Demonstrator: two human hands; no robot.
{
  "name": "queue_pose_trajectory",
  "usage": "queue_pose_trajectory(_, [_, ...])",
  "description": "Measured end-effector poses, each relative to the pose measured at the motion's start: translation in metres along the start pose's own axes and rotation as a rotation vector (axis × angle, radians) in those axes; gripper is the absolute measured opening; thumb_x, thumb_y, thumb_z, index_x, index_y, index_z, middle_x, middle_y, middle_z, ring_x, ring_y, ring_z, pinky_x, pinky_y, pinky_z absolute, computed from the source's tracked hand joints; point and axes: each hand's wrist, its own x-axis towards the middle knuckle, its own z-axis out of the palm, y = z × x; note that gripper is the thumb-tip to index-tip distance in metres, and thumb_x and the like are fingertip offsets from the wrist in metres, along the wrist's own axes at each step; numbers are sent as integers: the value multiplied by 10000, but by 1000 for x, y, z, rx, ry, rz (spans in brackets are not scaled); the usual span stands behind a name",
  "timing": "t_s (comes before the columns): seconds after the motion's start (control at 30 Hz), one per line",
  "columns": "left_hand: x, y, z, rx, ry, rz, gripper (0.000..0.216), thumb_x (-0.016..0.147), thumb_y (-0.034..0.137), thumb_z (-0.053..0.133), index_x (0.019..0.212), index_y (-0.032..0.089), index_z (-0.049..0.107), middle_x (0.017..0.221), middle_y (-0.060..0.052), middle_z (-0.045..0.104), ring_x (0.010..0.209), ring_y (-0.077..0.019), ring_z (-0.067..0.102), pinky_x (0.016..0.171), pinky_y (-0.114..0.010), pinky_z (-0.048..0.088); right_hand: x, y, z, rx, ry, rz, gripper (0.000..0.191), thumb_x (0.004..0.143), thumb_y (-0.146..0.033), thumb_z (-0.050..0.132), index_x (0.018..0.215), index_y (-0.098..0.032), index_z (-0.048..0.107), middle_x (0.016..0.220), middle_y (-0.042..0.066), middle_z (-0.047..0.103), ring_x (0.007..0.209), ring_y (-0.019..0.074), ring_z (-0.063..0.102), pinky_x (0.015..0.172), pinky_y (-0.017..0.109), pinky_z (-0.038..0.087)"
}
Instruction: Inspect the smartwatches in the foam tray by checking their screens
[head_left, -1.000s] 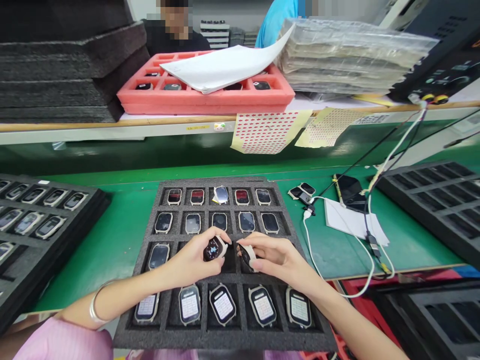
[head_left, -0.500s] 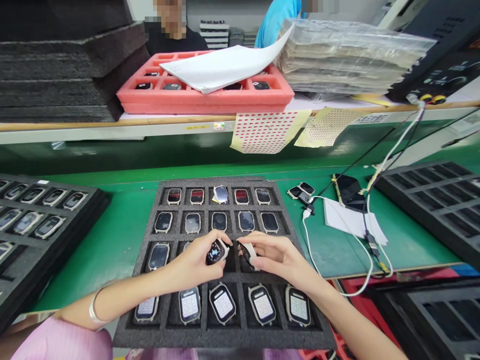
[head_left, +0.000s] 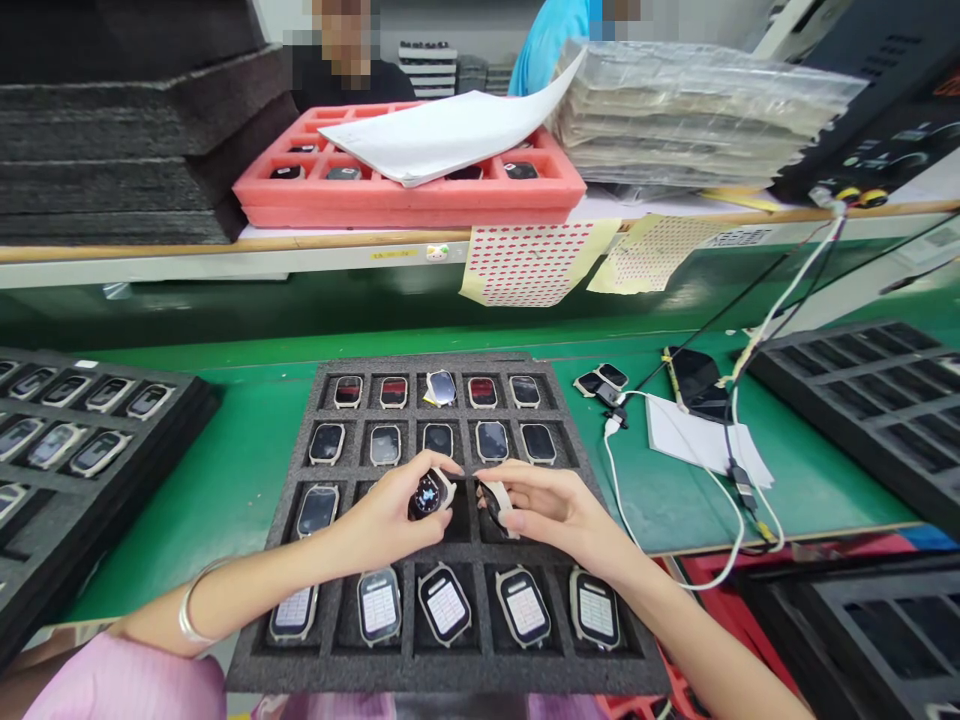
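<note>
A black foam tray [head_left: 315, 400] with square pockets lies in front of me on the green bench, holding several smartwatch bodies. My left hand [head_left: 390, 515] is closed round one watch body [head_left: 429, 494] whose round dial is lit, lifted over the tray's third row. My right hand [head_left: 559, 515] pinches a second watch body [head_left: 496, 503] by its pale casing, tilted on edge just right of the first. The nearest row of watches [head_left: 448, 603] shows lit keypad screens.
Another black tray of watches [head_left: 67, 420] sits at the left, an empty one [head_left: 862, 400] at the right. White and black cables [head_left: 697, 590], a phone [head_left: 697, 380] and paper lie right of the middle tray. A pink tray [head_left: 405, 200] stands on the shelf; people are behind it.
Both hands stay over the third row with almost no shift. The watch in my left hand has turned slightly, its lit dial now facing a little more upward.
</note>
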Motion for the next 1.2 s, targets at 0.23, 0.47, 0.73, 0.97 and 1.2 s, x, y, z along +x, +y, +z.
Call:
queue_pose_trajectory(0.23, [-1, -1, 0, -4, 13, -9, 340, 773, 104, 511, 1097, 202, 475, 973, -11, 530, 878, -172, 497, 792, -280, 388, 0, -3, 0, 10, 9, -18, 316, 793, -206, 713, 1105, -244, 688, 1023, 35, 592, 922, 165, 614, 813, 274, 496])
queue_pose_trajectory(0.47, [-1, -2, -1, -17, 34, -9, 326, 779, 90, 508, 1082, 205, 480, 903, 12, 513, 805, -149, 474, 749, -261, 373, -1, 0, -2, 7, 7, -22, 317, 800, -205, 707, 1114, -241, 685, 1033, 41, 594, 938, 175, 615, 829, 289, 494])
queue_pose_trajectory(0.73, [-2, -3, -1, -54, 59, 4, 340, 781, 77, 510, 1089, 214, 470, 857, 33, 477, 744, -127, 441, 697, -241, 366, 0, -1, -1, 1, -5, -18, 315, 794, -235, 715, 1107, -225, 679, 1053, 49, 610, 960, 189, 619, 844, 308, 495])
queue_pose_trajectory(0.97, [0, -7, 0, -200, 35, -44, 346, 774, 126, 562, 1095, 210, 464, 899, 11, 476, 781, -137, 462, 711, -259, 390, 0, 0, -3, -10, 35, 26, 318, 839, -260, 673, 1151, -220, 624, 1110, 68, 656, 1058, 205, 599, 931, 349, 459])
queue_pose_trajectory(1.2, [6, -1, 0, -616, -52, -148, 416, 752, 134, 549, 1147, 195, 435, 917, -18, 528, 838, -164, 556, 743, -323, 492, 6, 1, 1, 244, 47, 138, 302, 881, -310, 605, 1162, -199, 608, 1100, 101, 680, 1073, 243, 623, 972, 449, 446])
